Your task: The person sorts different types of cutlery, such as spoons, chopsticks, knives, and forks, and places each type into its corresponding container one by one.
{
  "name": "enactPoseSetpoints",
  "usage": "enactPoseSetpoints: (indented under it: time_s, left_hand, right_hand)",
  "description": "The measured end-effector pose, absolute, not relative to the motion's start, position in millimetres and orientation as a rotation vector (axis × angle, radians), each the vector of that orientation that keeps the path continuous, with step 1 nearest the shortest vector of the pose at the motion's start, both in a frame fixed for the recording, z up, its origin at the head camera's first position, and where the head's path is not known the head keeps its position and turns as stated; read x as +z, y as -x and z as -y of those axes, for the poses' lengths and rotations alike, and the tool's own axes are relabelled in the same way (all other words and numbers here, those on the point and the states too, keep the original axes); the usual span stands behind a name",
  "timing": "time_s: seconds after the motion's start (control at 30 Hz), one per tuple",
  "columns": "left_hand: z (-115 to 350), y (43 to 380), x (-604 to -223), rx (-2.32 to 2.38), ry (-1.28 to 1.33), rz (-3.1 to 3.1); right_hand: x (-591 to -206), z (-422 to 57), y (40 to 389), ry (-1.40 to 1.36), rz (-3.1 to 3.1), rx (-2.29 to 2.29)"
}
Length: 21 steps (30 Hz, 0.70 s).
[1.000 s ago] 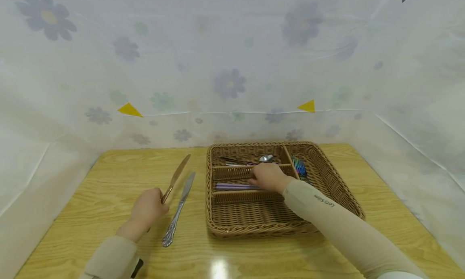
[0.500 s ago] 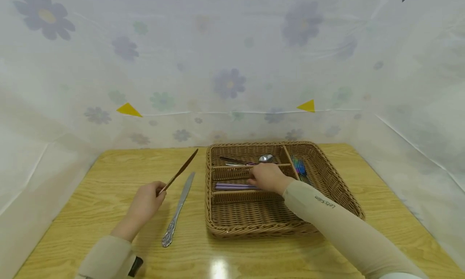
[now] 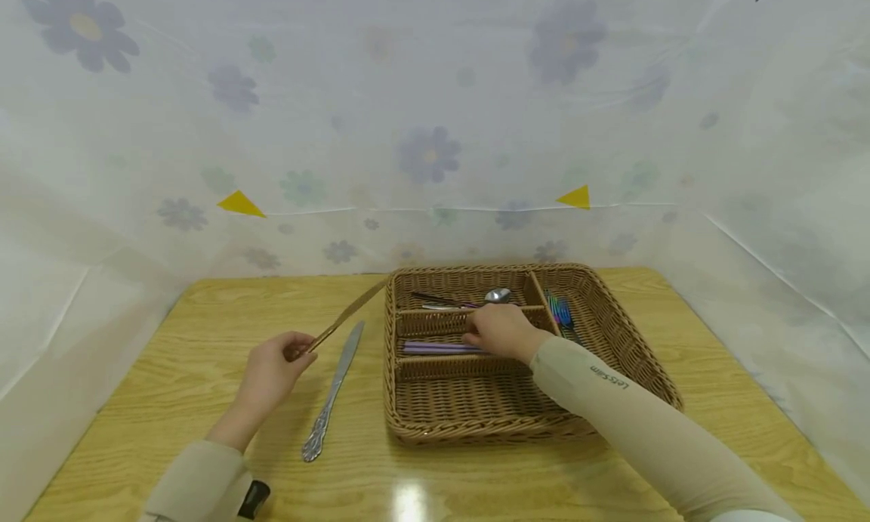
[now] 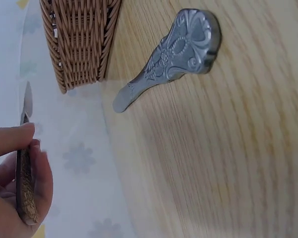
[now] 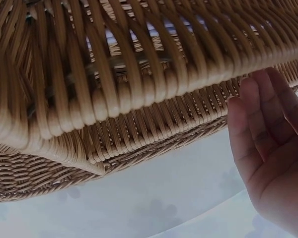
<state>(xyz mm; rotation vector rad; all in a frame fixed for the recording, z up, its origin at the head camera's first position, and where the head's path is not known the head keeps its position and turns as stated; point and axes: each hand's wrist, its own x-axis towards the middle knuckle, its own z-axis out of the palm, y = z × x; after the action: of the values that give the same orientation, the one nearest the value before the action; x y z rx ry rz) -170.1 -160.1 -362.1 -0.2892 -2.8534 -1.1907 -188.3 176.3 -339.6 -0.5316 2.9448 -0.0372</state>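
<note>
My left hand (image 3: 270, 372) holds a gold-coloured table knife (image 3: 350, 311) by its handle, blade pointing up and right toward the basket's left rim. In the left wrist view, thumb and fingers grip its patterned handle (image 4: 26, 186). A silver table knife (image 3: 333, 401) with an ornate handle lies on the table just right of this hand. My right hand (image 3: 499, 329) reaches into the middle compartment of the wicker basket (image 3: 476, 433), over purple chopsticks (image 3: 431, 347). In the right wrist view its fingers (image 5: 243, 129) are loosely bent beside a divider, with nothing visible in them.
In the basket's back compartment lie a spoon (image 3: 498, 295) and other slim cutlery. Rainbow-coloured forks (image 3: 563, 312) lie in the right compartment. Flower-patterned sheeting (image 3: 428, 159) stands behind the wooden table (image 3: 177, 356) and along its sides.
My left hand has turned and shifted slightly up, swinging the gold-coloured knife's tip right to the basket's back left corner. My right hand has stayed in the basket.
</note>
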Motion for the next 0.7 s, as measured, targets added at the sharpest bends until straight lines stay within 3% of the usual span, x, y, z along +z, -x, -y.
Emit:
enactPoseSetpoints:
  time_s: [0.7]
  left_hand:
    - [139.9,167.7,-357.3,-1.019,0.472,2.85]
  right_hand:
    - [-328.8,-150.5,176.4,0.854,-3.258,0.117]
